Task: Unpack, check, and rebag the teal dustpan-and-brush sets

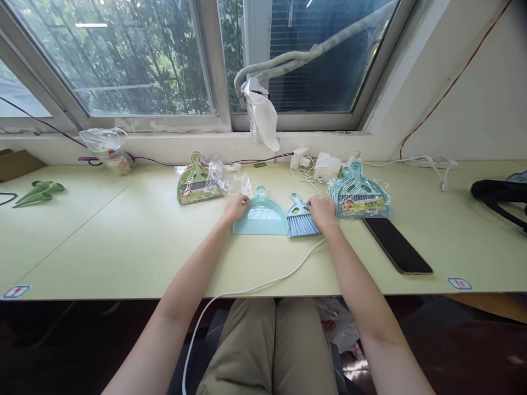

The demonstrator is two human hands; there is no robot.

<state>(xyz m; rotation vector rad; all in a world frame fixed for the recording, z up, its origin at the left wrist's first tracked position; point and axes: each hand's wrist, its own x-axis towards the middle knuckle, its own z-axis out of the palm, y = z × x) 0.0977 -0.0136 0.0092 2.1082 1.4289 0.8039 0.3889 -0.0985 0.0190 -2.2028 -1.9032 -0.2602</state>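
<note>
Right hand (pixel 323 211) covers part of the small blue-bristled plastic brush (pixel 301 225), roughly 4 o'clock. Frame edge chops off the black curved object (pixel 486 191) at 3 and brown cardboard box (pixel 18 165) at 9.

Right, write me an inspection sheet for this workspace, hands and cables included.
Surface: pale green tabletop, seam at left; spills: nothing seen.
Job's things: light blue dustpan, matching hand brush beside it, bristles toward the person.
Clutter: bagged green dustpan set left, bagged blue dustpan set right, smartphone.
Hands: left hand, fingers touching the dustpan's edge; right hand, fingers touching the brush.
Cables: white cable crosses the tabletop, hangs over the front edge.
Surroundings: window behind the tabletop.
</note>
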